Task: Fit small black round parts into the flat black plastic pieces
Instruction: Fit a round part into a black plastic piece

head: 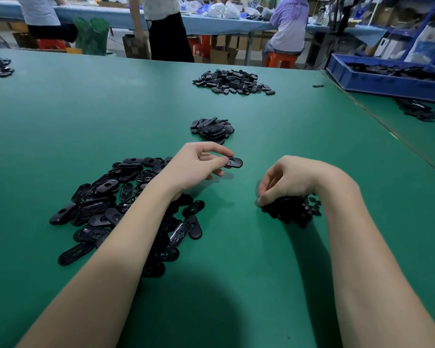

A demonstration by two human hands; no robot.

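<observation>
Head view — blue bin (377, 82) holds black plastic pieces (397, 70).

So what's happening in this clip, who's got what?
A person sits at a green table doing assembly by hand. The left hand pinches one flat black piece above the table, just past the big heap of flat pieces. The right hand is curled over the small pile of round parts, fingertips in it, apparently picking one. Whether it has one yet can't be seen. A smaller pile lies just beyond the hands.
</observation>
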